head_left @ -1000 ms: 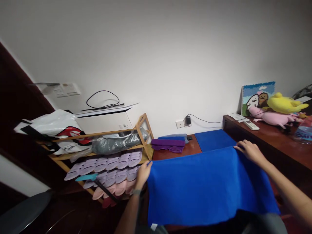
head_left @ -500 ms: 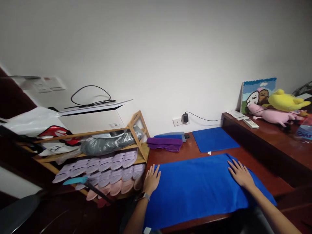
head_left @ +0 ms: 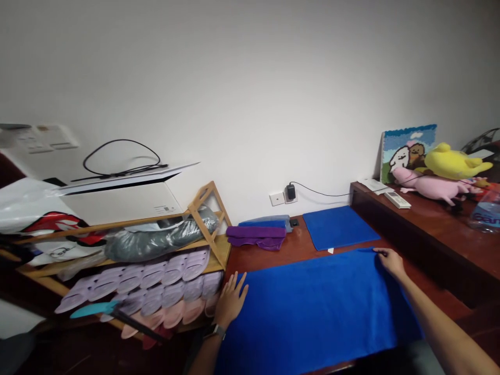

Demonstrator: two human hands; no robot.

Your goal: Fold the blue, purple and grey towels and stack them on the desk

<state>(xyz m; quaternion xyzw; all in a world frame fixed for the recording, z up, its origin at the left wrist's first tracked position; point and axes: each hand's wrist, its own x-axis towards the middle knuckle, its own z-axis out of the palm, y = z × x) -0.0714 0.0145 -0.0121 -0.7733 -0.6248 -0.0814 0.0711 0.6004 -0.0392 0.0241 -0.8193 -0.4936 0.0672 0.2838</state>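
A large blue towel [head_left: 312, 307] lies spread over the reddish-brown wooden desk [head_left: 289, 253], its near side reaching the front edge. My left hand [head_left: 231, 301] rests at the towel's left edge with fingers stretched out; a watch is on that wrist. At the far right corner, my right hand [head_left: 391, 262] pinches the towel's edge between thumb and fingers. Behind it lies a folded blue towel [head_left: 339, 227] with a small white tag. A folded purple cloth [head_left: 255, 235] sits at the back left, in front of some blue and grey cloth.
On the left, a wooden rack [head_left: 211, 229] holds several pale purple and pink clogs [head_left: 172, 278], a white box [head_left: 125, 200] and plastic-wrapped items. A raised shelf [head_left: 449, 229] on the right carries plush toys [head_left: 433, 185], a remote [head_left: 397, 200] and a bottle [head_left: 486, 213]. A charger [head_left: 291, 191] is plugged into the wall.
My right hand has gone from lying flat with spread fingers to pinching the towel's far right corner. My left hand stays flat at the left edge. The view has shifted slightly.
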